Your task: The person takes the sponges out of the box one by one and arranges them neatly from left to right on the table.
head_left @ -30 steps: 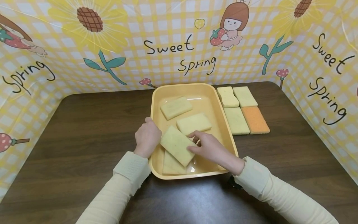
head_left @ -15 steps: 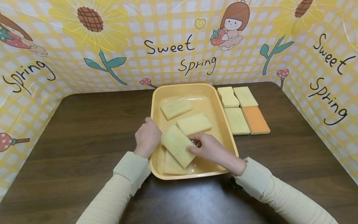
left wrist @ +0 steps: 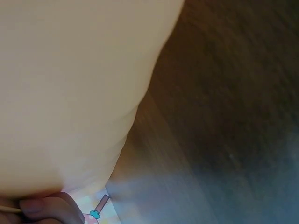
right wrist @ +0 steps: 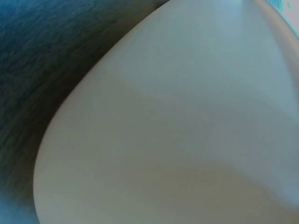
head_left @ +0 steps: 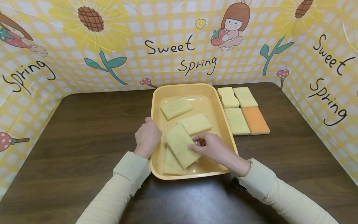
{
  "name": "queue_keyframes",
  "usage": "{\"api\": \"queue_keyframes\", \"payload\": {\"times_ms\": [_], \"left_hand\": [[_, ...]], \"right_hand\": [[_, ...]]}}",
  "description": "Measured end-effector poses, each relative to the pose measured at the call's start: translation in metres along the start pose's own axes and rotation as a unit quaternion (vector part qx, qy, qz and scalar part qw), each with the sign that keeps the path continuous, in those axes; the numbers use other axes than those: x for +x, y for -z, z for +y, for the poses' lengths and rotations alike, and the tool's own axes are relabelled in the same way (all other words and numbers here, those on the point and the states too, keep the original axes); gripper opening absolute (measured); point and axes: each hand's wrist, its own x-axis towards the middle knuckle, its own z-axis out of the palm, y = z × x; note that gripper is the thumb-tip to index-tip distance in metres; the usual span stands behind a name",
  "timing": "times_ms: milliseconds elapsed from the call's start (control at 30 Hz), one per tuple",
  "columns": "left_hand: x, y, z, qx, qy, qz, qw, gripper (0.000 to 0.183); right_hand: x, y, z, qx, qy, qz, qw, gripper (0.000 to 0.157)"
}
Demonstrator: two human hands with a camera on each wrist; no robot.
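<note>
Currently | one tray (head_left: pixel 211 105) | four sponges (head_left: pixel 181 144) inside, one pinched | four alongside

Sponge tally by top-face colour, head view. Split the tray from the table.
Pale yellowish sponges in the tray: 4, one of them held by the right hand
Pale yellowish sponges on the table: 3
Orange sponge on the table: 1
Total: 8 visible
</note>
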Motion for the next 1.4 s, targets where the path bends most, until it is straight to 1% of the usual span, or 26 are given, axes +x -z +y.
{"api": "queue_keyframes", "payload": {"times_ms": [200, 367, 500, 700, 900, 1067, 1200, 1400], "left_hand": [[0.000, 0.001, 0.000, 0.002, 0.007, -0.012, 0.9999, 0.013], [0.001, 0.002, 0.000, 0.002, 0.013, -0.020, 0.9997, 0.014], [0.001, 0.003, 0.001, 0.001, 0.014, -0.024, 0.9996, 0.014], [0.001, 0.003, 0.001, 0.000, 0.015, -0.031, 0.9994, 0.015], [0.000, 0.004, 0.001, -0.003, 0.014, -0.029, 0.9995, 0.014], [0.000, 0.003, 0.000, -0.004, 0.011, -0.026, 0.9996, 0.014], [0.000, 0.003, 0.000, -0.003, 0.012, -0.029, 0.9995, 0.014], [0.000, 0.004, 0.000, -0.004, 0.012, -0.029, 0.9995, 0.013]], "right_hand": [[-0.004, 0.001, 0.002, -0.015, 0.002, -0.002, 1.000, 0.015], [-0.008, 0.005, 0.002, 0.000, -0.010, -0.001, 1.000, 0.017], [-0.011, 0.011, 0.001, 0.016, -0.014, 0.002, 1.000, 0.018], [-0.018, 0.024, 0.006, 0.006, -0.019, 0.005, 1.000, 0.014], [-0.029, 0.041, 0.009, 0.001, -0.041, 0.028, 0.999, 0.021], [-0.038, 0.053, 0.015, 0.000, -0.048, 0.053, 0.997, 0.022], [-0.044, 0.058, 0.022, -0.001, -0.056, 0.069, 0.996, 0.022], [-0.053, 0.064, 0.033, 0.008, -0.075, 0.073, 0.994, 0.025]]}}
